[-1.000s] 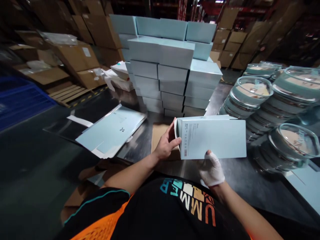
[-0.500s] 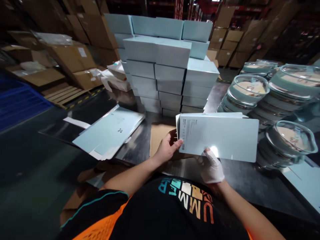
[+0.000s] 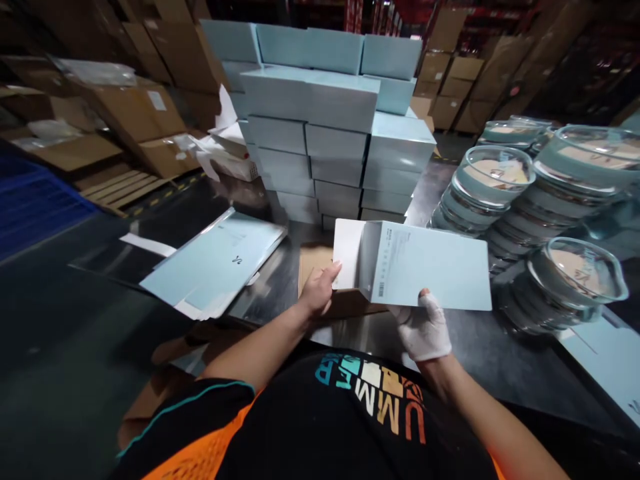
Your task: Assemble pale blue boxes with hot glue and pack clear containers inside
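Head view looks down on a dark metal table point(image 3: 480, 360) where a person in a black and orange shirt holds a pale blue carton point(image 3: 430, 265) just above the surface, in front of the chest. The carton is partly folded: its broad face points up toward the camera, with small print and a barcode near the left edge, and one end flap point(image 3: 349, 253) stands open at the left, showing a white inner side. The right hand point(image 3: 425, 330) wears a white glove and is closed on the lower edge of the carton, thumb on the top face and the other fingers hidden below. The left hand point(image 3: 317, 290) is bare; its fingertips touch the lower part of the open flap and the fingers are loosely curled, so it is only resting on the flap, not clamped on it. Under the left hand lies a flat brown cardboard sheet point(image 3: 315, 260).

Behind the carton, near the middle of the table, stands a tall stack of closed blue boxes point(image 3: 325, 127) in several columns. To the left of the hands lies a pile of flat unfolded blue cartons point(image 3: 215, 260), with one black mark on the top one. On the right side are stacks of round glass containers point(image 3: 495, 183) with pale lids, close beside the carton but not touching it. Brown shipping boxes point(image 3: 150, 113) fill the background
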{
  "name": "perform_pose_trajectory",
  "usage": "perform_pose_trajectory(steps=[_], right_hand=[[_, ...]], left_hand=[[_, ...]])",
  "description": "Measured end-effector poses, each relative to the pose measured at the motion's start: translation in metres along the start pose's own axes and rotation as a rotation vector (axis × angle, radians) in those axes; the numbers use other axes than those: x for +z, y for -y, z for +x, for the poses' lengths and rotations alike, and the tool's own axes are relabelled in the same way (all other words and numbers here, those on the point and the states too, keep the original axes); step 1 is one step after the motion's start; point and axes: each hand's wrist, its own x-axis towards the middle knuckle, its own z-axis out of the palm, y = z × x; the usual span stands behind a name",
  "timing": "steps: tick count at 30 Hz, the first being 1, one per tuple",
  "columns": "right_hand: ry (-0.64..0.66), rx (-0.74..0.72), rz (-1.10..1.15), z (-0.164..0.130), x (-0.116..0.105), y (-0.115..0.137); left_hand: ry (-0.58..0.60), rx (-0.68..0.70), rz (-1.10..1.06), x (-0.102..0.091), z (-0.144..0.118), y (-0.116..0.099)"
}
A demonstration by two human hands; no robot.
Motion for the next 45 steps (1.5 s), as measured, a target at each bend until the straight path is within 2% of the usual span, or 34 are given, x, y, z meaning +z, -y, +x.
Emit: perform_pose_trajectory(steps=[4, 9, 13, 16, 18, 20, 22, 25, 27, 28, 29, 30, 32, 33, 34, 35, 36, 38, 42, 45], right_hand=[[0.018, 0.041, 0.091, 0.004, -0.001, 0.005], [0.008, 0.053, 0.18, 0.006, 0.007, 0.002], [0.014, 0.042, 0.213, 0.007, 0.015, 0.005], [0.019, 0.025, 0.182, 0.009, 0.016, 0.007], [0.048, 0.046, 0.127, 0.009, 0.016, 0.003], [0.123, 0.109, 0.038, 0.007, 0.016, -0.007], [0.269, 0.193, -0.143, 0.002, 0.017, -0.018], [0.578, 0.328, -0.558, -0.008, 0.019, -0.029], [0.712, 0.392, -0.746, -0.017, 0.022, -0.024], [0.766, 0.348, -0.842, -0.022, 0.025, -0.018], [0.818, 0.204, -0.958, -0.027, 0.03, -0.008], [0.874, -0.032, -1.11, -0.032, 0.037, 0.003], [0.922, -0.694, -1.426, -0.038, 0.057, 0.028], [0.883, -1.02, -1.538, -0.039, 0.069, 0.039], [0.821, -1.274, -1.605, -0.038, 0.081, 0.049], [0.762, -1.447, -1.65, -0.037, 0.092, 0.057], [0.719, -1.551, -1.681, -0.034, 0.102, 0.062], [0.682, -1.624, -1.728, -0.027, 0.116, 0.064], [0.667, -1.629, -1.85, -0.019, 0.119, 0.052], [0.688, -1.59, -1.797, -0.018, 0.112, 0.045]], left_hand=[[0.049, 0.047, -0.069, -0.003, 0.001, 0.004], [0.082, 0.167, -0.076, 0.015, -0.025, 0.03], [-0.001, 0.372, 0.002, 0.022, -0.045, 0.056], [0.038, 0.519, 0.136, 0.019, -0.046, 0.063], [0.069, 0.532, 0.263, 0.017, -0.043, 0.06], [0.078, 0.484, 0.307, 0.019, -0.038, 0.053], [0.049, 0.462, 0.247, 0.023, -0.033, 0.043], [-0.048, 0.536, 0.171, 0.024, -0.02, 0.026], [-0.087, 0.585, 0.184, 0.018, -0.011, 0.012], [-0.104, 0.607, 0.207, 0.013, -0.007, 0.004], [-0.119, 0.628, 0.248, 0.007, -0.005, -0.004], [-0.139, 0.653, 0.311, 0.002, -0.003, -0.012], [-0.169, 0.713, 0.464, -0.007, -0.005, -0.027], [-0.167, 0.742, 0.526, -0.009, -0.007, -0.034], [-0.152, 0.767, 0.569, -0.011, -0.01, -0.04], [-0.127, 0.785, 0.592, -0.011, -0.013, -0.045], [-0.098, 0.798, 0.601, -0.01, -0.016, -0.049], [-0.04, 0.815, 0.602, -0.007, -0.02, -0.055], [0.052, 0.853, 0.574, 0.0, -0.025, -0.06], [0.076, 0.814, 0.532, 0.002, -0.027, -0.059]])
